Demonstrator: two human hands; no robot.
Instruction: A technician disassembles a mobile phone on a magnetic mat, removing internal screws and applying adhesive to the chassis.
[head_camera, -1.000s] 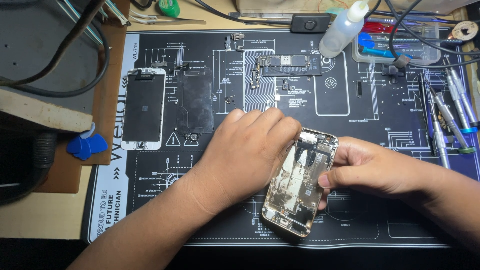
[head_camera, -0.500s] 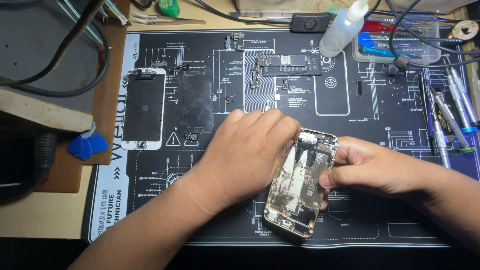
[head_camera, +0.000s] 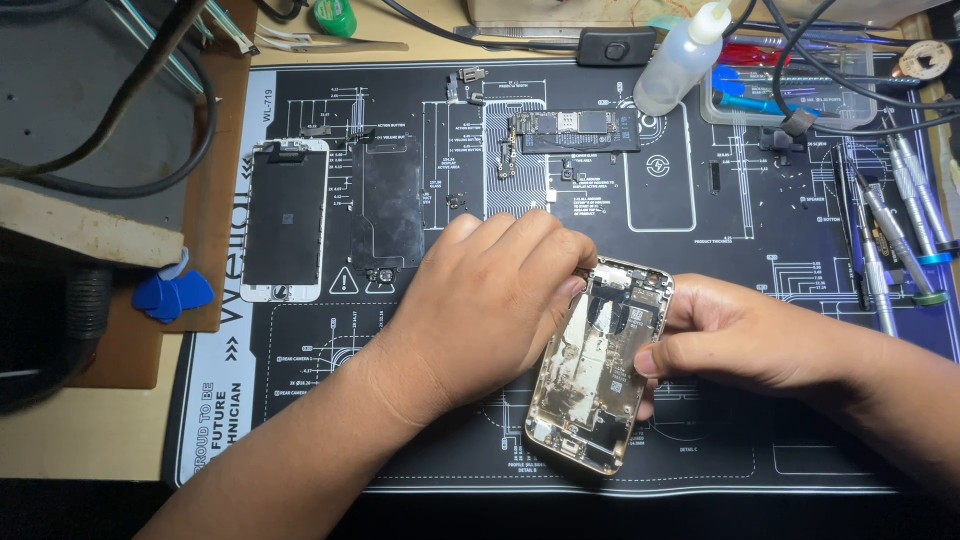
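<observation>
Starting at the left edge, blue triangular picks (head_camera: 170, 294) lie on a brown board, and beside them a white-framed phone screen (head_camera: 284, 220) rests face up on the black repair mat (head_camera: 700, 240), which covers the worktop and is printed all over with white outline diagrams and a white strip along its left border. Next comes a dark shield plate (head_camera: 391, 212), then a loose logic board (head_camera: 570, 131) higher up on the mat. The left hand (head_camera: 490, 305) is curled, its fingertips pressed at the top corner of the opened phone housing (head_camera: 598, 365); whether it pinches a small tool there I cannot tell. The housing sits tilted, near the mat's front middle, its gold-coloured inside facing up. The right hand (head_camera: 745, 340) grips the housing's right edge between thumb and fingers. This looks like work on a part near the housing's top end, and the next move probably calls for a steady hold and fine fingertip pressure. Farther right stand a clear dropper bottle (head_camera: 683, 62), a tray of blue tools (head_camera: 790, 95) and silver screwdrivers (head_camera: 895, 235).
</observation>
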